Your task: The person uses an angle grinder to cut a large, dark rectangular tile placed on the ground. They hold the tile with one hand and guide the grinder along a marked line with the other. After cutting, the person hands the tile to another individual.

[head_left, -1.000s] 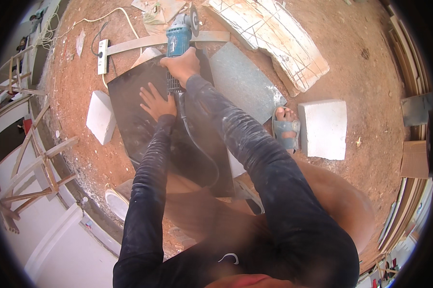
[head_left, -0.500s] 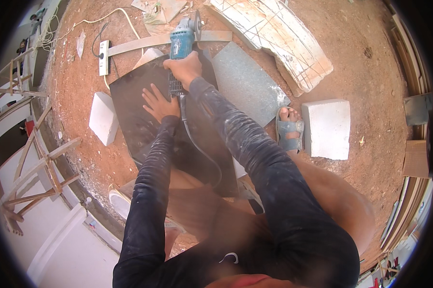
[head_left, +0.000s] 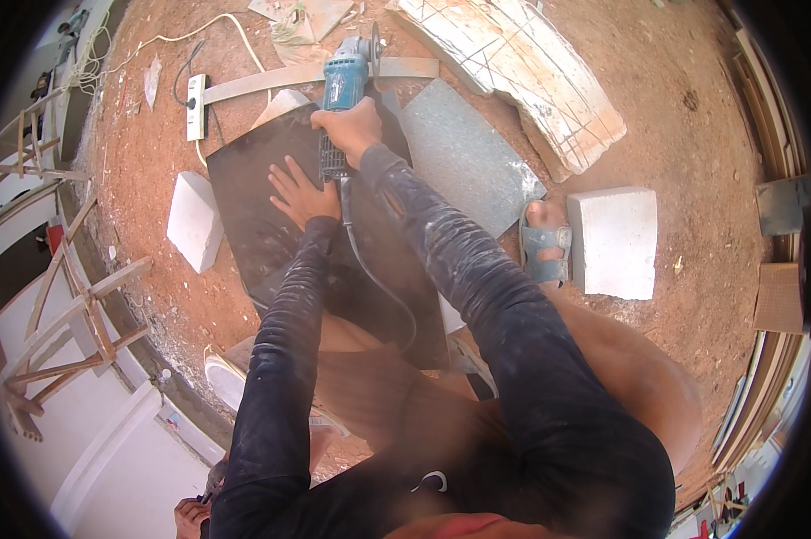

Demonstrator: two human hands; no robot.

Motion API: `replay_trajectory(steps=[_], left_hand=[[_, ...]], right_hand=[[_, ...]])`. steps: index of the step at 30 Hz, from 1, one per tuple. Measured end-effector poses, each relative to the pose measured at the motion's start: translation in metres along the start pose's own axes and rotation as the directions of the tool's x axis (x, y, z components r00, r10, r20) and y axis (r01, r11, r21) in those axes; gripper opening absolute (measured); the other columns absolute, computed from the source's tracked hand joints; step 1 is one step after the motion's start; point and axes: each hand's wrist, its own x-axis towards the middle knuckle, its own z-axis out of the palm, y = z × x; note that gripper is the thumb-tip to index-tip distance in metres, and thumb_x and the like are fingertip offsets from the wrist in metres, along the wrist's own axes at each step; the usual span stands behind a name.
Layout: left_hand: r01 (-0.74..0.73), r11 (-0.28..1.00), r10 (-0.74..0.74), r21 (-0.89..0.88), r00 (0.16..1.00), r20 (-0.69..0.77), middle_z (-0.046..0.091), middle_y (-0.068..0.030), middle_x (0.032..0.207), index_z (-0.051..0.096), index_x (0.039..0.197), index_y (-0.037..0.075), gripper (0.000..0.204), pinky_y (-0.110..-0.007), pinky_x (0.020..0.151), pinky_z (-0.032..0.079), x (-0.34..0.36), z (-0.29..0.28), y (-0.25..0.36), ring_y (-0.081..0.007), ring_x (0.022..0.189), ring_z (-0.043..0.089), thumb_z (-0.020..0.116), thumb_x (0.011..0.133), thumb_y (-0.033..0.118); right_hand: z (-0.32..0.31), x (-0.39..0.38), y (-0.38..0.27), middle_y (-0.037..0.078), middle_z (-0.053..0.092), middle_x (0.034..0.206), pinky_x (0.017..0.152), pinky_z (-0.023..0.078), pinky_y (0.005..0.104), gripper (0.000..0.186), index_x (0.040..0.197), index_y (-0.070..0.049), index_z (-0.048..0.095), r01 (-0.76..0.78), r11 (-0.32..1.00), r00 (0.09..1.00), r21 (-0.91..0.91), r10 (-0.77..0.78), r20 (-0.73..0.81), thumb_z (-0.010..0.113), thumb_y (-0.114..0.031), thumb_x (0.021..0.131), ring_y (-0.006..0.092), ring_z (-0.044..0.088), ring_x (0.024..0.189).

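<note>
My right hand (head_left: pixel 353 126) is wrapped round the body of a teal angle grinder (head_left: pixel 343 83). Its disc (head_left: pixel 376 49) stands at the far right end of the tool, over the far right edge of a dark polished slab (head_left: pixel 261 238). My left hand (head_left: pixel 305 193) lies flat on that slab with its fingers spread, just left of the grinder's rear end. A grey cable (head_left: pixel 369 260) runs from the tool back across the slab toward me. Under the slab's right side a grey stone tile (head_left: pixel 468 153) sticks out.
White blocks stand left (head_left: pixel 194 222) and right (head_left: pixel 614 242) of the slab. A power strip (head_left: pixel 196 108) and a long flat strip (head_left: pixel 266 83) lie beyond it. A broken concrete piece (head_left: pixel 522 76) is at far right. Another person's hand (head_left: pixel 191 516) shows at lower left.
Another person's hand has come into view at the lower left. The grinder and both my hands keep nearly the same place; the whole view has shifted slightly.
</note>
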Motion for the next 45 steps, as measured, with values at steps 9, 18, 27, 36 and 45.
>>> replay_trajectory(steps=[9, 18, 27, 36, 45], left_hand=[[-0.001, 1.0, 0.001, 0.002, 1.0, 0.0, 0.011, -0.0223, 0.167, 0.017, 0.162, 0.011, 0.102, -0.061, 0.122, 0.01, 0.001, -0.002, -0.001, -0.0361, 0.156, 0.009, 0.071, 0.081, 0.043], [0.003, 1.0, -0.003, -0.006, 1.0, 0.002, 0.011, -0.0226, 0.167, 0.017, 0.162, 0.011, 0.103, -0.061, 0.122, 0.01, 0.001, -0.004, 0.001, -0.0365, 0.156, 0.008, 0.071, 0.08, 0.041], [-0.001, 1.0, 0.001, -0.01, 0.999, -0.039, 0.013, -0.0223, 0.167, 0.019, 0.162, 0.011, 0.105, -0.061, 0.122, 0.01, 0.0, -0.003, 0.001, -0.0356, 0.156, 0.01, 0.072, 0.079, 0.047], [-0.009, 1.0, 0.009, -0.015, 0.999, -0.034, 0.013, -0.0224, 0.167, 0.019, 0.161, 0.011, 0.101, -0.061, 0.121, 0.01, 0.0, 0.0, -0.002, -0.0369, 0.156, 0.01, 0.069, 0.08, 0.045], [-0.009, 1.0, 0.008, -0.014, 0.999, -0.037, 0.011, -0.0218, 0.167, 0.018, 0.162, 0.012, 0.102, -0.061, 0.121, 0.011, 0.001, 0.003, -0.002, -0.0362, 0.156, 0.01, 0.069, 0.079, 0.043]], right_hand=[[0.004, 0.003, 0.002, 0.025, 0.067, 0.114, 0.09, 0.056, 0.0397, 0.081, 0.124, 0.008, 0.049, -0.007, 1.0, 1.0, 0.019, 0.007, 0.015, 0.084, -0.027, 0.06, 0.0344, 0.071, 0.101], [0.004, 0.002, 0.005, 0.025, 0.067, 0.114, 0.088, 0.057, 0.0394, 0.08, 0.123, 0.009, 0.05, 0.005, 0.999, 1.0, 0.04, -0.006, 0.022, 0.084, -0.027, 0.06, 0.0337, 0.071, 0.099], [0.009, 0.003, 0.014, 0.018, 0.068, 0.099, 0.07, 0.056, 0.0355, 0.064, 0.111, 0.009, 0.055, 0.038, 0.997, 0.999, 0.06, -0.035, -0.04, 0.086, -0.017, 0.061, 0.0232, 0.069, 0.082], [0.006, 0.01, 0.008, 0.023, 0.068, 0.112, 0.087, 0.057, 0.0394, 0.078, 0.119, 0.008, 0.052, 0.011, 0.997, 0.999, 0.072, -0.013, 0.036, 0.085, -0.027, 0.058, 0.0322, 0.071, 0.098], [0.007, 0.012, 0.008, 0.021, 0.068, 0.107, 0.081, 0.057, 0.0379, 0.071, 0.115, 0.009, 0.054, 0.02, 0.997, 1.0, 0.081, -0.021, 0.02, 0.085, -0.023, 0.059, 0.0285, 0.07, 0.092]])
